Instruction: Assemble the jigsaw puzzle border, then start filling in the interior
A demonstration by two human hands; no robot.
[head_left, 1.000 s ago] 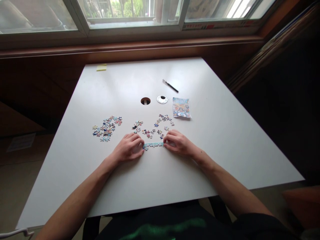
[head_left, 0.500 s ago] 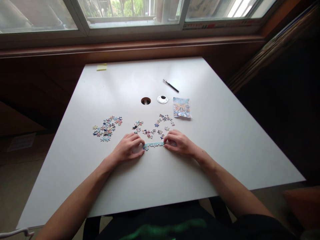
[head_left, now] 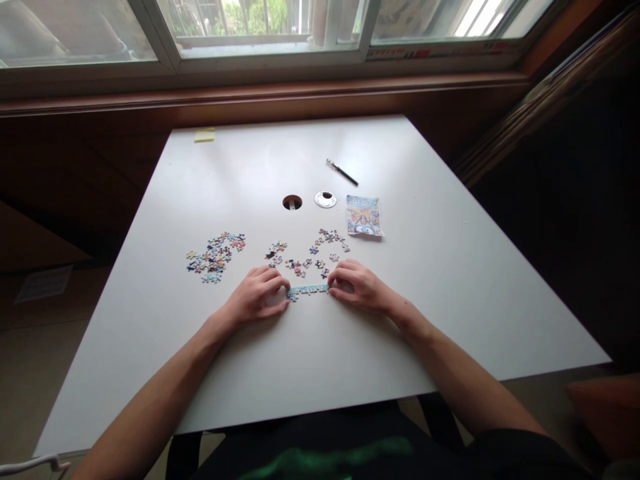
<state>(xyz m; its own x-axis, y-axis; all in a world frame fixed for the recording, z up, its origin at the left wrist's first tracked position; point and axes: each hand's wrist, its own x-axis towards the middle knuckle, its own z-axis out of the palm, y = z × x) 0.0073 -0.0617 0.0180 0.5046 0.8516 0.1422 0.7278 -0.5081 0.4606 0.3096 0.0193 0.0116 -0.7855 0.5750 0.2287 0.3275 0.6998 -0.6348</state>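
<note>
Pale blue along its far edge, a narrow strip of joined puzzle pieces (head_left: 310,289) lies on the white bench (head_left: 320,360), running left to right between the two hands. The left hand (head_left: 257,293) is at the strip's left end, fingers and thumb curved toward it; the right hand (head_left: 356,287) is at the right end in much the same pose. The hands are apart from each other, with the strip spanning the gap; whether either one pinches its end or merely touches it, I cannot tell.

Just beyond the strip, small groups of loose pieces (head_left: 296,268) are scattered, and a larger, denser cluster of pieces (head_left: 215,257) sits to the left. Farther right lies a printed packet (head_left: 365,215), mostly blue and orange. Left of it are a silvery disc (head_left: 325,199) and a round hole (head_left: 293,203) in the bench. A dark pen (head_left: 343,172) lies beyond the disc, slanting, and a yellow slip (head_left: 205,135) is near the far left corner.
</note>
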